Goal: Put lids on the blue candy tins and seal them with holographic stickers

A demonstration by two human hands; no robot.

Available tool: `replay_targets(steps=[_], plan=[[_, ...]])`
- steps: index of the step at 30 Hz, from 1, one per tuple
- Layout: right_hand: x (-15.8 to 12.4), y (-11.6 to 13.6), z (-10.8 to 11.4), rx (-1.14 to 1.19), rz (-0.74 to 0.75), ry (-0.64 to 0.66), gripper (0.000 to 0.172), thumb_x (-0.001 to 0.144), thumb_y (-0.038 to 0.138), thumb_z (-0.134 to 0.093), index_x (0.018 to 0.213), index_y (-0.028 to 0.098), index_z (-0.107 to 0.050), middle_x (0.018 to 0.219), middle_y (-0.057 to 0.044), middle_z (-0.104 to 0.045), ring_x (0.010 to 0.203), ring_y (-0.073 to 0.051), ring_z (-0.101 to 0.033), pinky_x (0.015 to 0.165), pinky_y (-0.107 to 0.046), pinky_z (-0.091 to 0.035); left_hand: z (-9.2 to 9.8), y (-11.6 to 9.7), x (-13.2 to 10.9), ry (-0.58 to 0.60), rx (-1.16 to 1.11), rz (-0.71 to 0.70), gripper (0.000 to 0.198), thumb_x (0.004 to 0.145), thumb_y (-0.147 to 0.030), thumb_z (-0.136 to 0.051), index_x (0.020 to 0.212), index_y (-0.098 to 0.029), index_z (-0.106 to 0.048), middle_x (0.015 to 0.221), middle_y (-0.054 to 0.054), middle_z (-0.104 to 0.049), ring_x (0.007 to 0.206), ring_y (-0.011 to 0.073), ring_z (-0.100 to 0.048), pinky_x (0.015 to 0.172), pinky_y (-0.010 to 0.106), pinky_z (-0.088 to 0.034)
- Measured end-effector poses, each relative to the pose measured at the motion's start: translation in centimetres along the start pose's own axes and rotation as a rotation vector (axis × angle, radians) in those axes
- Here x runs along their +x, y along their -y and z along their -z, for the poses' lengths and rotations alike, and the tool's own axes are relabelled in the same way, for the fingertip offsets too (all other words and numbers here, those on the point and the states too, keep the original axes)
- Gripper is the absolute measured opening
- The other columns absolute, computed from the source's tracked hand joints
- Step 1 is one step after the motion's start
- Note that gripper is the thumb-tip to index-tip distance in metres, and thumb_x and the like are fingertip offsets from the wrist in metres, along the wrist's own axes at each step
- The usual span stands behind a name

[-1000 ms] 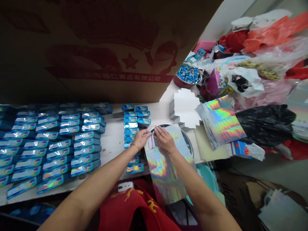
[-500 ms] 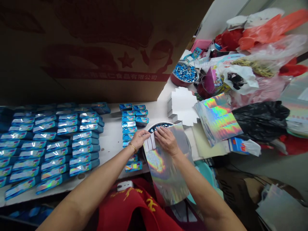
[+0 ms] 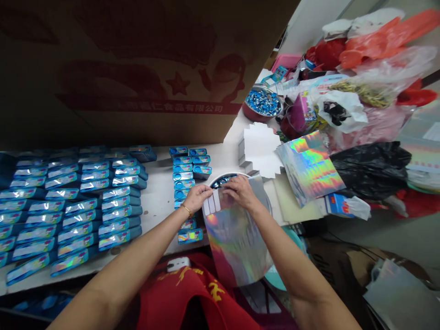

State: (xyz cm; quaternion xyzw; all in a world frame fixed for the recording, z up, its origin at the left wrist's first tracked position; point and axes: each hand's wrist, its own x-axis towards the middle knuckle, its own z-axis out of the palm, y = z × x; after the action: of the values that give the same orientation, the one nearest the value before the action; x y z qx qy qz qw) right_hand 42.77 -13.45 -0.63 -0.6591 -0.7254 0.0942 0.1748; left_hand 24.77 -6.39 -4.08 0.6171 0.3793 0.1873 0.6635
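A shiny holographic sticker sheet (image 3: 237, 243) lies over the front of a round bowl (image 3: 220, 176) of small blue and silver pieces. My left hand (image 3: 196, 198), wearing a gold bracelet, is closed in a pinch on the sheet's upper left corner. Just right of it are several white strips (image 3: 211, 204) on the sheet. My right hand (image 3: 240, 190) is over the sheet's top edge, its fingers curled together; whatever is between the fingertips is hidden. Small blue boxes (image 3: 184, 184) stand in two columns left of the bowl.
Many blue boxes (image 3: 120, 213) stand in rows at left. A large carton (image 3: 154, 123) looms behind. To the right are a stack of white card cutouts (image 3: 261, 149), another holographic sheet (image 3: 311, 169), a second bowl (image 3: 263, 103) of blue pieces and a black bag (image 3: 374, 169).
My right hand has risen slightly and its fingers have drawn together, where before they lay flatter on the sheet. My left hand stays at the corner.
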Motion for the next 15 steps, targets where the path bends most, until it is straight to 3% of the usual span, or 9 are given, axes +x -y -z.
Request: replay_targets(steps=[3, 7, 11, 15], plan=[[0.9, -0.5, 0.5, 0.061, 0.048, 0.146, 0.018, 0.079, 0.033, -0.053, 0.076, 0.022, -0.066, 0.071, -0.001, -0.062, 0.072, -0.014, -0.052, 0.071, -0.028, -0.033, 0.2, -0.8, -0.4, -0.022, 0.327, -0.169, 0.025, 0.074, -0.034, -0.052, 0.089, -0.019, -0.064, 0.083, 0.004, -0.066, 0.075, 0.0159, -0.055, 0.074, 0.030, -0.038], [1.2, -0.1, 0.5, 0.107, 0.053, 0.177, 0.021, 0.081, 0.030, -0.050, 0.071, 0.021, -0.066, 0.070, -0.001, -0.062, 0.072, -0.013, -0.051, 0.070, -0.027, -0.030, 0.0, -2.6, -0.8, -0.003, 0.645, -0.294, 0.026, 0.074, -0.039, -0.054, 0.093, -0.025, -0.065, 0.091, 0.005, -0.066, 0.086, 0.0195, -0.052, 0.085, 0.035, -0.028], [1.1, 0.1, 0.3, 0.083, 0.053, 0.178, 0.024, 0.081, 0.031, -0.050, 0.066, 0.019, -0.064, 0.068, -0.001, -0.060, 0.069, -0.012, -0.050, 0.067, -0.026, -0.030, -0.3, -3.5, -0.4, 0.068, 0.551, -0.220, 0.031, 0.076, -0.043, -0.047, 0.081, -0.021, -0.068, 0.073, 0.002, -0.066, 0.070, 0.0157, -0.054, 0.070, 0.027, -0.034], [1.1, -0.2, 0.4, 0.080, 0.053, 0.164, 0.027, 0.081, 0.033, -0.049, 0.063, 0.018, -0.063, 0.065, -0.001, -0.060, 0.066, -0.012, -0.050, 0.063, -0.024, -0.032, -0.1, -3.2, 0.1, 0.136, 0.508, -0.176, 0.030, 0.070, -0.042, -0.052, 0.064, -0.017, -0.066, 0.051, -0.002, -0.056, 0.055, 0.0124, -0.048, 0.054, 0.022, -0.031]])
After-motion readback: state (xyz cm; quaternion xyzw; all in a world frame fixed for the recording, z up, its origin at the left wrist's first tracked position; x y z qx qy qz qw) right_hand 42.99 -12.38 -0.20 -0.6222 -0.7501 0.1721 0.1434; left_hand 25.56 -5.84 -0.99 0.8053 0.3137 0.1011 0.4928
